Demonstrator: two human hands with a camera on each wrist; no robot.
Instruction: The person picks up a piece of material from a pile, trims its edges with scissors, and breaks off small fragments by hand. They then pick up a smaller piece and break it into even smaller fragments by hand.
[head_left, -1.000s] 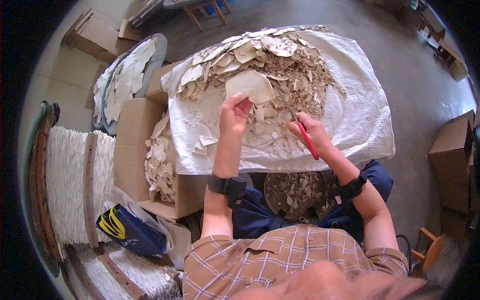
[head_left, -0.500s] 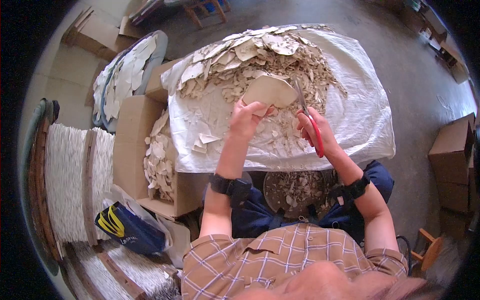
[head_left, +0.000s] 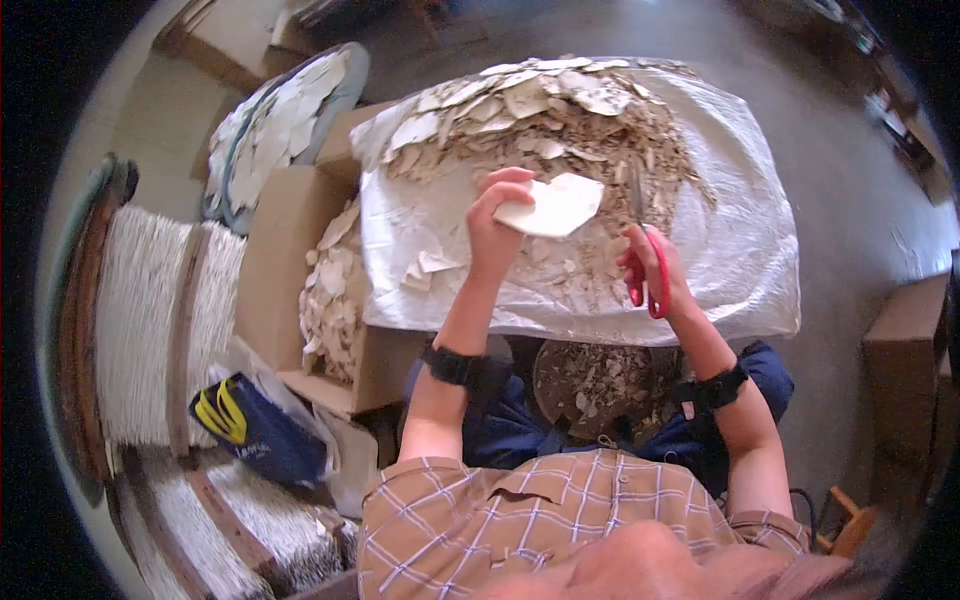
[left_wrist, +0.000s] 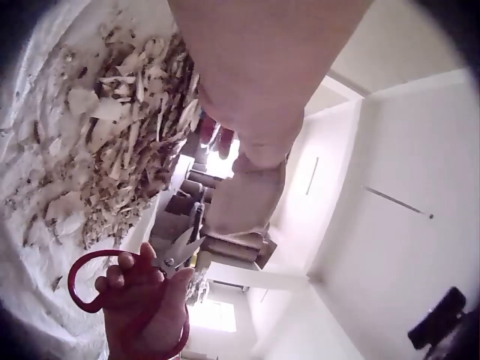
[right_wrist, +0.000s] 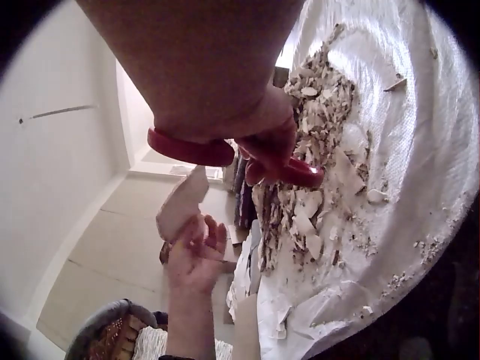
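My left hand (head_left: 492, 222) pinches a flat, pale, sheet-like piece (head_left: 556, 207) between thumb and fingers, raised over the heap. Its face is bright, with an angular outline and a notch along the far edge. In the right wrist view the same piece (right_wrist: 184, 204) stands on edge above the left fingers. Red-handled scissors (head_left: 657, 288) are in my right hand (head_left: 672, 278), fingers through the loops, blades directed away from the body. The left wrist view shows the scissor blades (left_wrist: 178, 252) parted. A gap separates the scissors from the piece.
A heap of pale flakes and scraps (head_left: 560, 120) lies on a white sheet (head_left: 745, 210). At the left stand a cardboard box (head_left: 285, 235) holding pieces and a blue bag (head_left: 265, 430). A round container (head_left: 590, 385) with scraps sits between the knees.
My left hand has moved right and turned the piece over to a brighter face. The scissors have swung away to the right. The head view has shifted slightly.
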